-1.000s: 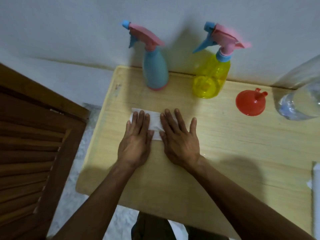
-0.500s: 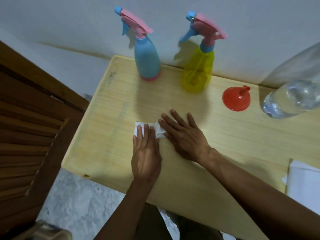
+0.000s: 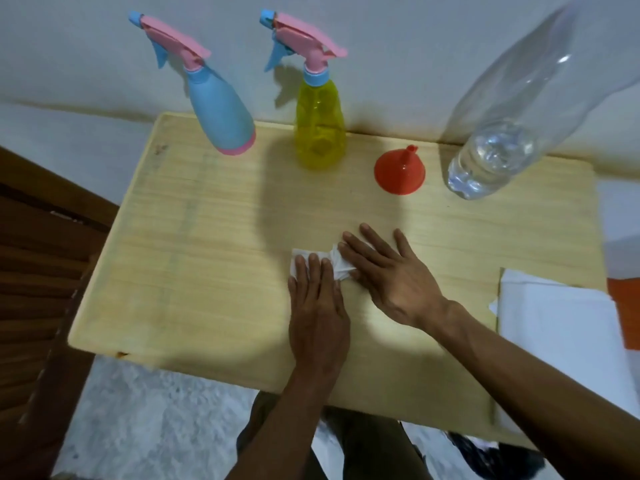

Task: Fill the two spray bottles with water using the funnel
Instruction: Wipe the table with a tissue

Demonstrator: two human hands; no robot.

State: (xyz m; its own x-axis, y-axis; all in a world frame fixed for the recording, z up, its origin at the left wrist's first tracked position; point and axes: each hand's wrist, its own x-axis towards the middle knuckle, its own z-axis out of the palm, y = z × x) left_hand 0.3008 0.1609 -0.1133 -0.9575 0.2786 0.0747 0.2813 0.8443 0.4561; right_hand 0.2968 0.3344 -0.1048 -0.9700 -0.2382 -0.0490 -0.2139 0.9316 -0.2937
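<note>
I am looking down at a pale wooden counter [image 3: 194, 258] pushed against a white wall. Along its far edge four things are standing in a row. Nearest the far left corner is the blue spray bottle [image 3: 221, 112], opaque, with a pink trigger head, so I cannot tell what is in it. Just to its right the yellow spray bottle [image 3: 320, 129] is standing with the same pink head screwed on; it is see-through, and I cannot tell whether it holds any water. Next along, the red funnel [image 3: 400, 171] is sitting wide mouth down, spout pointing up, apart from both spray bottles. Toward the far right corner a big clear water bottle [image 3: 502, 147] is holding water in its lower part.

Near the middle of the counter my left hand [image 3: 318, 306] is pressing flat on a white tissue [image 3: 332, 263], fingers straight and close together. My right hand [image 3: 391, 275] is lying beside it, fingers spread and straight, its fingertips resting on the crumpled right end of the tissue. At the right edge a sheet of white paper [image 3: 554, 323] is lying.
</note>
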